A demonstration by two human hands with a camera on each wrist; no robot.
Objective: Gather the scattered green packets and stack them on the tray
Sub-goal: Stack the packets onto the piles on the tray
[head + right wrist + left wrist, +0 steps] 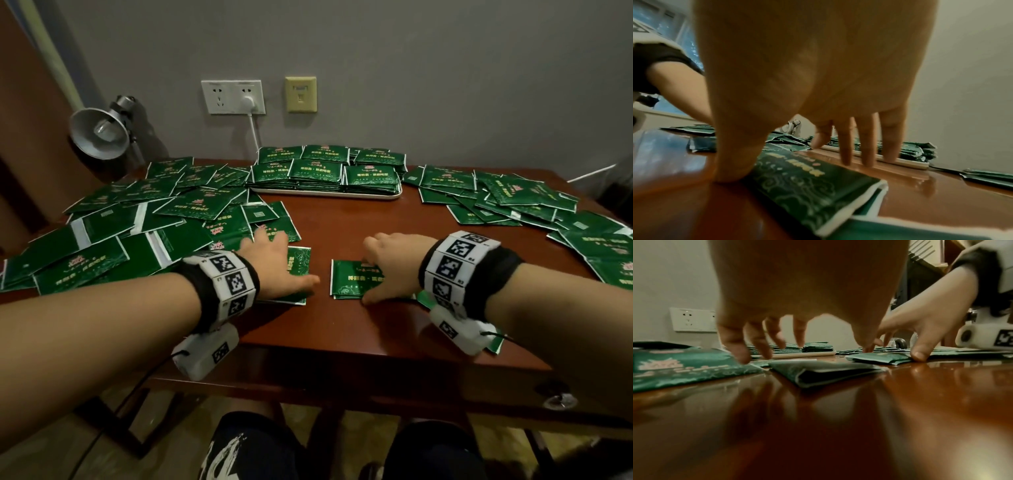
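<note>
We record a left hand (pixel 274 260) spread palm-down over a small stack of green packets (pixel 298 270) at the near centre of the brown table (pixel 342 329); in the left wrist view its fingers (pixel 758 340) hang apart and slightly bent above the packets, and whether they touch we cannot tell. We record a right hand (pixel 390 263) just to the right, fingers splayed and reaching down, thumb (pixel 731 162) pressed at the near left edge of a second packet stack (pixel 346 279); the fingertips (pixel 867 155) point down at its far side, but contact is unclear. The two stacks lie near each other, apart. We list a white tray (pixel 325 196) at the far centre, loaded with tidy rows of packets (pixel 315 171). We list a loose pile of packets (pixel 137 226) covering the left of the table and another pile (pixel 520 205) on the right. Behind: a grey wall, a white socket plate (pixel 233 97) with a plug in it, a clamp lamp (pixel 99 130) at far left.
</note>
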